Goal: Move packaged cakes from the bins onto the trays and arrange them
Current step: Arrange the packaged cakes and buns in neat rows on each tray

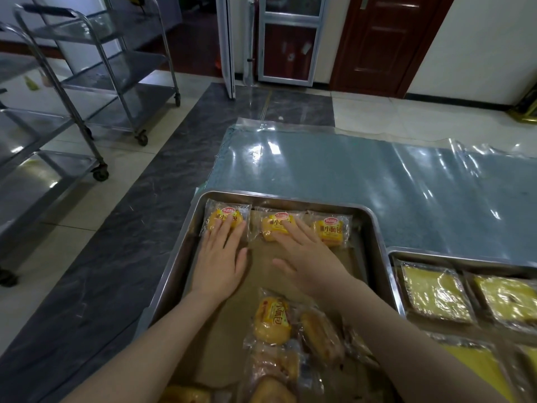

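My left hand [220,257] and right hand [305,257] lie flat and unclenched, fingertips pressing two soft, light packaged cakes [226,221] at the tray [180,257] far edge; slippery wrappers, probably best pinched at seams.

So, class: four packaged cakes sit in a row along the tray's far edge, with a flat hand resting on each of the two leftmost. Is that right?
Not quite. The head view shows three packaged cakes in that row along the tray's far edge, not four. The left hand and right hand do rest flat on the two leftmost.
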The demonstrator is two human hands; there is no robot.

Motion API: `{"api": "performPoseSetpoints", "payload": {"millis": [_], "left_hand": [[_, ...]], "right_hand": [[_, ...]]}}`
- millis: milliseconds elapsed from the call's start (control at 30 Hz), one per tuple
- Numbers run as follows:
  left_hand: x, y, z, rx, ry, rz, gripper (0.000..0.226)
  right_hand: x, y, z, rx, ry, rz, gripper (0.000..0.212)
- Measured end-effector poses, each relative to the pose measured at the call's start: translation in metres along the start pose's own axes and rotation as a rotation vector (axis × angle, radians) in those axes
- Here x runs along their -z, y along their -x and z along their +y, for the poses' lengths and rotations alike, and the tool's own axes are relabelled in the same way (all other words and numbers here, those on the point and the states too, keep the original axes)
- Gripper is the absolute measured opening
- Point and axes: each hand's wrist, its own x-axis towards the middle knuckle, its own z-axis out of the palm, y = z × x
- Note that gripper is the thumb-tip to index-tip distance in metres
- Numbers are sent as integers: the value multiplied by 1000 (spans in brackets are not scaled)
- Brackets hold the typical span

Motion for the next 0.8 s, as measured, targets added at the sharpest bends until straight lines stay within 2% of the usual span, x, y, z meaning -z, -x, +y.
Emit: {"api": "performPoseSetpoints", "payload": {"millis": [100, 133, 200, 233, 300, 367, 433, 500, 567, 667, 733, 800], "left_hand": [[15, 16, 11, 5, 96, 16, 47], [19, 23, 16, 29, 145, -16, 42], [28, 40, 29, 140, 255, -189, 36], [31, 48, 36, 198, 299, -303, 41], [33, 61, 46, 266, 368, -492, 57], [34, 68, 52, 301, 408, -567, 66], [35, 72, 58, 348, 470, -539, 66], [38, 74, 62, 410, 577, -466, 56], [43, 76, 62, 466, 683, -368, 50], [51, 73, 49, 556, 835, -181, 50], [61, 68, 37, 547, 882, -165, 49], [69, 63, 26, 480, 843, -235, 48]], "right_hand": [[13, 36, 8, -117, -121, 0, 41], [16, 46, 12, -172, -136, -13, 33], [20, 67, 15, -256, -114, -73, 26], [21, 76, 15, -283, -104, -133, 31], [20, 91, 12, -294, -125, -272, 58], [16, 99, 3, -271, -122, -354, 81], [11, 103, -6, -245, -101, -341, 79], [10, 105, -10, -270, -194, -294, 76], [12, 104, -6, -369, -388, -227, 72], [18, 98, 1, -548, -754, -59, 50], [23, 90, 5, -621, -828, 18, 37], [25, 82, 10, -597, -796, -28, 33]]}}
